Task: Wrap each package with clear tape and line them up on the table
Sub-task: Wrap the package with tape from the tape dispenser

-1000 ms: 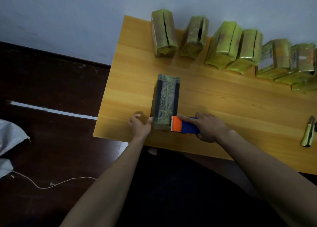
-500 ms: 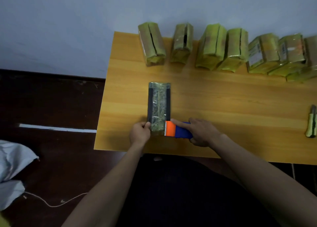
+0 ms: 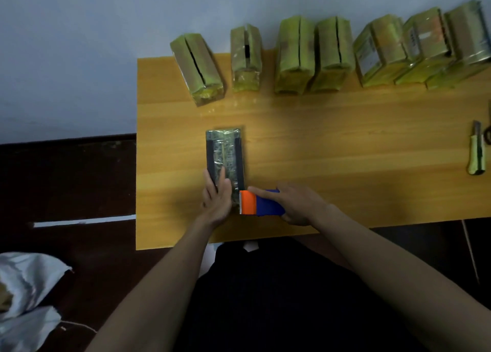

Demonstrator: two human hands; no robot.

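Wooden surface (image 3: 332, 144): left hand (image 3: 216, 196) lies flat on the package (image 3: 225, 155); right hand (image 3: 297, 204) grips the tape dispenser (image 3: 259, 203); tape may wrinkle if the package shifts

Single head-worn view: looks steeply down and forward over the surface (image 3: 345, 144) from close above, facing the wall (image 3: 106, 19), floor (image 3: 66, 179) at left.

Package (image 3: 225, 157): on the table (image 3: 345, 144), centre-left.
Wrapped row (image 3: 313, 56): 12 o'clock, along the far edge.
Dispenser (image 3: 261, 202): 5 o'clock, touching the package.
Knife (image 3: 477, 152): 3 o'clock, well apart.
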